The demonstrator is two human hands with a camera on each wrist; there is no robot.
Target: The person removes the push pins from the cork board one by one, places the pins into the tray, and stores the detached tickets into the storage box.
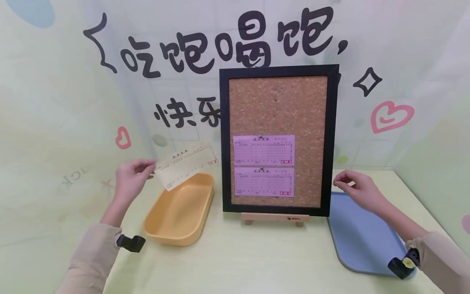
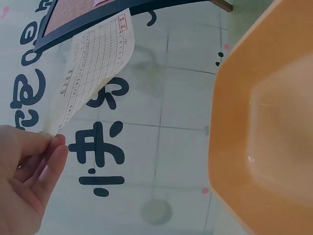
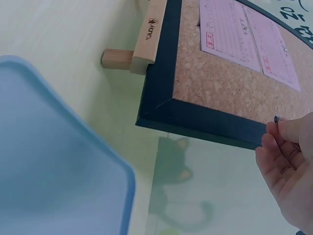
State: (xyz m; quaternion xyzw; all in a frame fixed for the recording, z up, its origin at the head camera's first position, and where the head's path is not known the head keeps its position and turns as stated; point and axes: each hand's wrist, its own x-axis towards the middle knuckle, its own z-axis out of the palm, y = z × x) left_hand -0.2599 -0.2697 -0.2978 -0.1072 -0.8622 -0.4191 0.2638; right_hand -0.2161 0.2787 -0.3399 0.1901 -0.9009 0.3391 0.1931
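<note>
My left hand (image 1: 129, 179) pinches a yellow slip (image 1: 186, 165) by its corner, held up above the orange tray (image 1: 180, 212) just left of the cork board (image 1: 278, 139). My right hand (image 1: 358, 188) pinches a small pin (image 3: 277, 119) over the blue tray (image 1: 361, 237), beside the board's right edge.

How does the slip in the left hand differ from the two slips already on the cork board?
The held slip is pale yellow; the pinned slips are pink. The held slip is tilted and curling, pinched at one end by the left hand; the pinned slips lie flat and level on the cork board, each under a pin. All carry similar printed grids.
</note>
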